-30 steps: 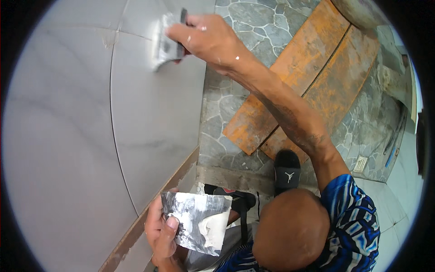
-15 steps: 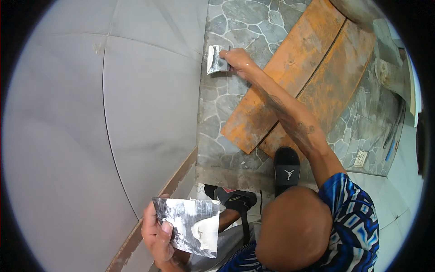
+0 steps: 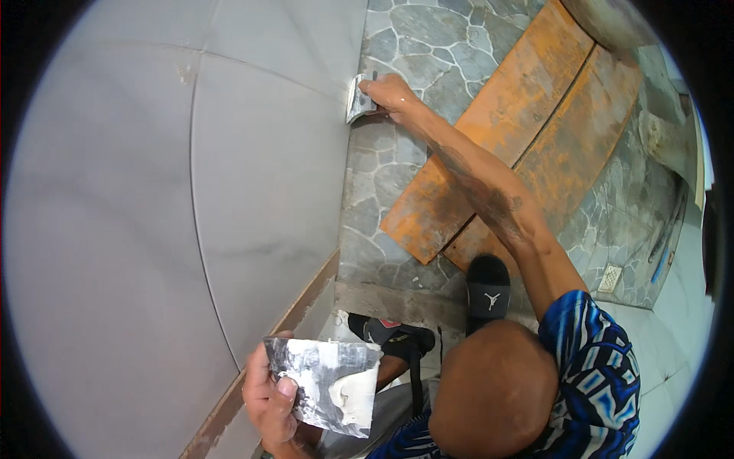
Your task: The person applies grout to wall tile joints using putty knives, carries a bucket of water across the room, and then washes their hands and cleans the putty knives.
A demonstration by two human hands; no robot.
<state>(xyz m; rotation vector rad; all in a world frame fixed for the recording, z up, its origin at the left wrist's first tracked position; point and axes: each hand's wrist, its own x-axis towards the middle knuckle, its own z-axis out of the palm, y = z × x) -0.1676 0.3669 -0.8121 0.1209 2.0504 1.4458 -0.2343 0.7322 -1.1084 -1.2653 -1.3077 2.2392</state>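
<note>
My right hand (image 3: 390,96) grips a flexible scraper blade (image 3: 357,99) smeared with white paste. The blade's edge is bent against the grey wall tiles (image 3: 264,153), near the line where wall and floor meet. Low in the view, my left hand (image 3: 269,398) holds a dark, roughly square plate (image 3: 313,409) by its left side, thumb on top. Thick white paste (image 3: 359,394) is heaped on the plate's right part, and thinner smears cover much of the rest. A joint (image 3: 290,71) between tiles runs toward the scraper.
Two orange-stained boards (image 3: 489,138) lie slantwise on the grey stone-pattern floor (image 3: 436,27) under my right arm. A raised ledge (image 3: 405,302) crosses by my sandals (image 3: 488,287). A floor drain cover (image 3: 610,279) is at the right. Brown strip (image 3: 302,294) edges the wall's lower part.
My right hand has shifted slightly left, bringing the scraper from over the floor against the wall, where its blade now bends. My left hand still holds the plate, nearly unmoved.
</note>
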